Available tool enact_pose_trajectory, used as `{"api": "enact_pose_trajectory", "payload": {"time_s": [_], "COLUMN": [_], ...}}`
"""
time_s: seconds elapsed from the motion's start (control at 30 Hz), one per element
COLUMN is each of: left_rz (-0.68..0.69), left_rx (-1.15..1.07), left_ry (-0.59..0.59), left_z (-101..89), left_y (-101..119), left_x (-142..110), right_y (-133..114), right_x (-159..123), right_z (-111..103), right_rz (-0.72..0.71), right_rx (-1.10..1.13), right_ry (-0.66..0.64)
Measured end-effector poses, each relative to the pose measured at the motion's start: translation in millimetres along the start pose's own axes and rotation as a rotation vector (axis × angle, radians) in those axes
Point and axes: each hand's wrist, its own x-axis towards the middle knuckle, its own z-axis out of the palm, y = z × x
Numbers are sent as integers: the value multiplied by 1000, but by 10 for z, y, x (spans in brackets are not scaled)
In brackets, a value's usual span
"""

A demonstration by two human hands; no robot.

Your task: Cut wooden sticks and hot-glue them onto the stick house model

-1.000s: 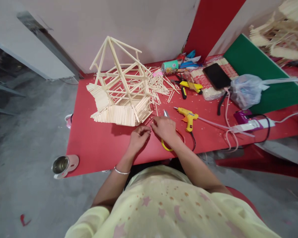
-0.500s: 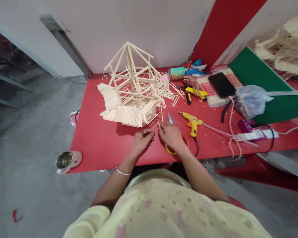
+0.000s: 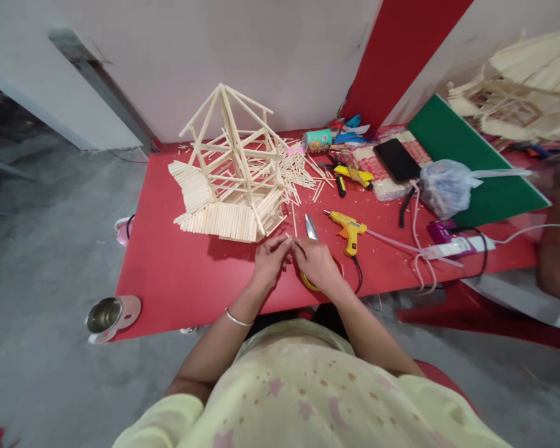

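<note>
My left hand (image 3: 269,261) and my right hand (image 3: 316,264) meet over the red table (image 3: 177,280), fingertips pinched together around a thin pale stick (image 3: 288,238). Just behind them stands a house frame built of wooden sticks (image 3: 233,174) with a slatted base. Scissors (image 3: 312,228) with yellow handles lie partly under my right hand, blades pointing away. A yellow glue gun (image 3: 348,225) rests to the right of the scissors.
Loose sticks (image 3: 303,171) are scattered behind the frame. A phone (image 3: 396,159), a plastic bag (image 3: 445,184), a green board (image 3: 476,162) and a power strip (image 3: 457,247) with cables fill the right side. A steel cup (image 3: 103,315) sits at the table's front left corner.
My two hands have come together, the fingertips closing on the small stick. The camera view shifted slightly.
</note>
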Motion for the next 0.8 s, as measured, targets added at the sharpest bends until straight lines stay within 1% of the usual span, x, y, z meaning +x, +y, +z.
{"api": "enact_pose_trajectory", "payload": {"time_s": [0.1, 0.17, 0.23, 0.33, 0.43, 0.5, 0.57, 0.63, 0.7, 0.8], "left_rz": [65, 75, 51, 7, -11, 23, 128, 264, 361, 394], "left_rx": [-14, -23, -47, -77, -29, 45, 181, 368, 540, 665], "left_ry": [21, 18, -12, -57, -65, -72, -64, -32, 0, 38], "left_z": [103, 189, 276, 371, 406, 405, 393, 373, 346, 306], "left_y": [38, 85, 123, 121, 49, -8, -47, -63, -68, -77], "left_x": [62, 98, 129, 168, 186, 184, 176, 174, 187, 232], "right_y": [27, 74, 152, 307, 449, 512, 552, 582, 612, 658], "right_x": [22, 63, 125, 261, 487, 712, 990, 1288, 1568, 1895], "right_z": [-93, -223, -397, -666, -829, -841, -787, -699, -611, -517], "right_rz": [-4, 19, 30, 3, -28, -7, 41, 82, 111, 120], "right_rx": [-13, -11, 3, -3, -38, -101, -221, -329, -370, -351], "right_ry": [-50, -83, -104, -167, -179, -120, -70, -82, -101, -117]}}
